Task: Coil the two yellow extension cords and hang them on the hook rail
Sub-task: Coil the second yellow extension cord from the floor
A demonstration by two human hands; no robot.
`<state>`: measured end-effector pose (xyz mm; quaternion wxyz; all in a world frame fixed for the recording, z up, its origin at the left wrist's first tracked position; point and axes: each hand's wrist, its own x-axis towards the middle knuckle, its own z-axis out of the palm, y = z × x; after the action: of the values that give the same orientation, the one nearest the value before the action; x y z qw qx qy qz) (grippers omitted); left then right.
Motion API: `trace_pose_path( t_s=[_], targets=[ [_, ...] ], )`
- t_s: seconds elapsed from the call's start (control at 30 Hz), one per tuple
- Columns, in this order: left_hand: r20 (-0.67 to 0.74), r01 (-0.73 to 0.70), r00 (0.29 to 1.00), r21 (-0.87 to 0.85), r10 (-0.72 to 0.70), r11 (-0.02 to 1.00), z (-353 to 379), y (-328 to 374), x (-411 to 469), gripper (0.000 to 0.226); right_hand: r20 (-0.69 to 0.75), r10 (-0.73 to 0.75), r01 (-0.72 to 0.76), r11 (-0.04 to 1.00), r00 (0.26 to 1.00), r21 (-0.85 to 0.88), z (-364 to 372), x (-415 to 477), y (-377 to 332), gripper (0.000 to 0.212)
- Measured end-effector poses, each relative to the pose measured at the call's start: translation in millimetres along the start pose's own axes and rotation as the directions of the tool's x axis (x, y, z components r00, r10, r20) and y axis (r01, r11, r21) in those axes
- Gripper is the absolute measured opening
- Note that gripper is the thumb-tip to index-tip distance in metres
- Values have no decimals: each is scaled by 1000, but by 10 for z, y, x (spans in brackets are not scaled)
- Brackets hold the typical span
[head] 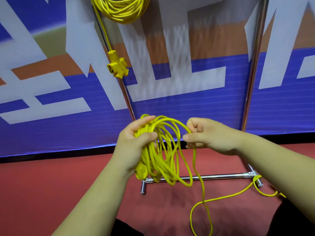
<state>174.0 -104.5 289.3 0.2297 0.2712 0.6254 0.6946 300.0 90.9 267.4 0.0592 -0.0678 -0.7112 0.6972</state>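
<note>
In front of the chrome rack (221,176), the left hand (136,138) grips the half-made coil of the second yellow cord (151,160) and the right hand (209,135) pinches the next loop beside it. Best to lay each turn at matching size into the left grip. Note: the loose tail (202,195) on the red floor (68,181) seems caught round the rack's foot (259,183) and may snag; the first cord (122,9) hangs coiled above, its socket block (117,65) dangling.
</note>
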Motion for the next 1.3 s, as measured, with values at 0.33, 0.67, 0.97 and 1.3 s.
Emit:
trace_pose_path(
  t_s=[0.33, 0.67, 0.97, 1.3],
  targets=[
    [37, 5, 999, 69, -8, 998, -257, 67, -19, 34, -188, 2, -8, 1000, 982, -29, 1, 2, 112, 18],
    [165, 25, 981, 433, -106, 901, -62, -136, -44, 25, -346, -39, 75, 993, 937, 90, 40, 12, -106, 22],
    [186, 192, 945, 348, -269, 917, 152, -298, 18, 32, -320, -68, 147, 962, 945, 230, 159, 87, -104, 24],
    [209, 240, 939, 169, -273, 956, 327, -300, 69, 17, -331, -152, 225, 955, 931, 194, 51, 65, -89, 21]
  ],
)
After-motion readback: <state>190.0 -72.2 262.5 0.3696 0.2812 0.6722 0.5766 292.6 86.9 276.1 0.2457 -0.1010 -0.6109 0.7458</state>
